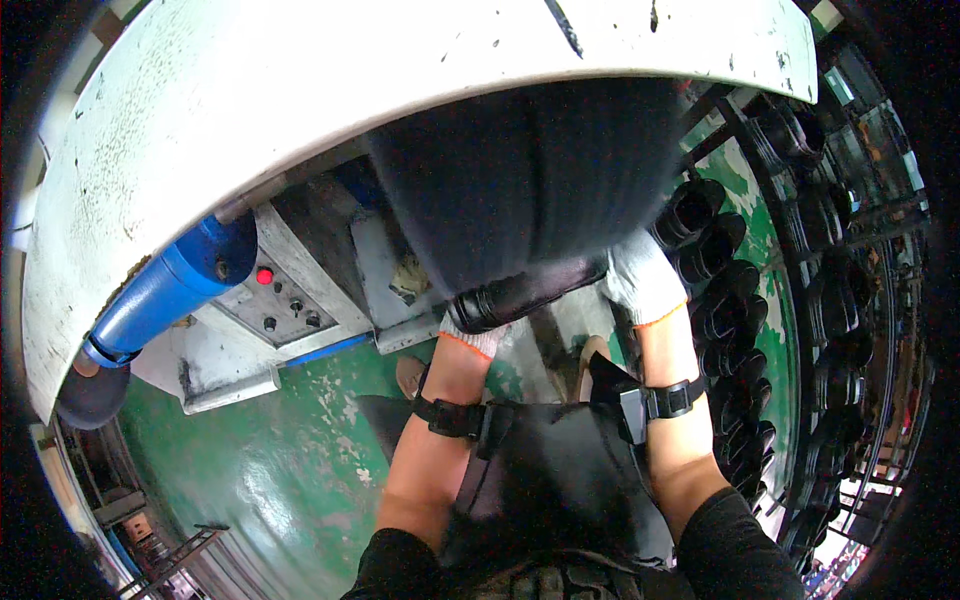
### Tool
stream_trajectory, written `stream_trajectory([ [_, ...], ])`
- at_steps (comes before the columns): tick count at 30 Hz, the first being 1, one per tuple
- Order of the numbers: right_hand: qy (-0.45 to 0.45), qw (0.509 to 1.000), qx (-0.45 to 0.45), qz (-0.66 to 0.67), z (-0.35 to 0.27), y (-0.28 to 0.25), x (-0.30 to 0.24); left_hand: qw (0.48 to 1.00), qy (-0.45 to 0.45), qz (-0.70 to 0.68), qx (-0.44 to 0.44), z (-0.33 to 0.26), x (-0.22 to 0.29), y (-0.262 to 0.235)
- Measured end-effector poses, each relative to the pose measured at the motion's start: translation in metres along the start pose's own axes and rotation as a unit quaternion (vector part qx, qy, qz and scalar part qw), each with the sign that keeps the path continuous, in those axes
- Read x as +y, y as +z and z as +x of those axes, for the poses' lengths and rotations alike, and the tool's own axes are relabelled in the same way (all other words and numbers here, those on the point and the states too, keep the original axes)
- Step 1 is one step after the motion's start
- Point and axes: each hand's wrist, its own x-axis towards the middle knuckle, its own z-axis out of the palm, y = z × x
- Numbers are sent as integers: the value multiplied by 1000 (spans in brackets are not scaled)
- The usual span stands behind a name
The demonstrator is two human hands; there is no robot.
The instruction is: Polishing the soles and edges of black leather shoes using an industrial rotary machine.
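A shiny black leather shoe (pixel 535 292) lies sideways between my hands, up against the lower edge of a large dark roller (pixel 530 180). Both hands wear white knit gloves with orange cuffs. My left hand (pixel 472 337) grips one end of the shoe from below, its fingers mostly hidden behind it. At the other end, my right hand (pixel 643 277) is closed on the shoe, close to the roller's lower right edge. The roller's surface looks streaked and blurred.
A white machine hood (pixel 400 60) arches over the roller. To the left are a blue cylinder (pixel 180 275) and a control panel with a red button (pixel 264 275). Racks of black shoes (pixel 735 300) stand close on the right. The floor (pixel 290 450) is worn green.
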Motion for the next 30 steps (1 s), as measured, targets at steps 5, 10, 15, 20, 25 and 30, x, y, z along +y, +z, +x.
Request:
stream_trajectory([
  [5, 53, 897, -59, 435, 0, 17, -1, 998, 44, -14, 42, 10, 1, -30],
  [10, 121, 894, -59, 428, -2, 25, -10, 940, 85, 331, 10, 19, 12, -50],
  [15, -18, 984, -39, -170, -2, 32, -30, 653, 191, 722, 124, 47, 2, -78],
  [20, -40, 971, 15, -233, -9, 46, -3, 833, 267, 456, 165, 45, -8, -94],
  [25, -88, 957, -2, -277, 3, 66, -11, 955, 224, 35, 191, 21, 38, -123],
  [30, -11, 943, -55, -328, 0, 77, -9, 937, 154, 68, 308, 0, 35, 9],
])
